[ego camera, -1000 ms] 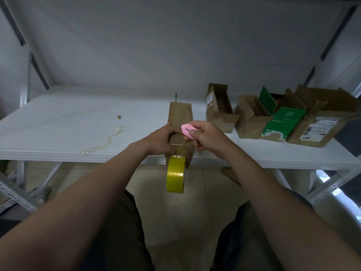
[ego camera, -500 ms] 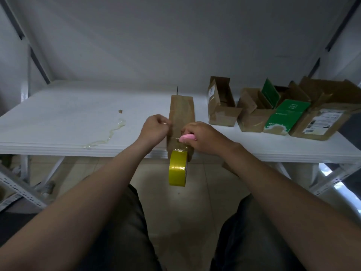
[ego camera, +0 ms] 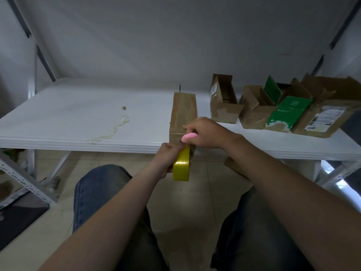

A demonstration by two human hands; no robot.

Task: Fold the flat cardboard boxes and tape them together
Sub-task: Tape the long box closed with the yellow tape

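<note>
A long narrow brown cardboard box (ego camera: pixel 183 112) lies on the white table (ego camera: pixel 78 122), its near end sticking over the front edge. A yellow tape roll (ego camera: pixel 181 166) hangs just below that end. My left hand (ego camera: pixel 169 156) grips the roll from the left. My right hand (ego camera: pixel 205 132) holds a small pink cutter (ego camera: pixel 189 137) against the box's near end, right above the roll.
Several open cardboard boxes (ego camera: pixel 224 100) and a green-and-white package (ego camera: pixel 287 114) stand at the table's right. A crumpled strip of used tape (ego camera: pixel 109 132) lies left of the box. Metal shelf legs (ego camera: pixel 21 178) stand lower left.
My left hand has dropped from the box's left side down to the tape roll. The pink cutter has stayed at the box's near end.
</note>
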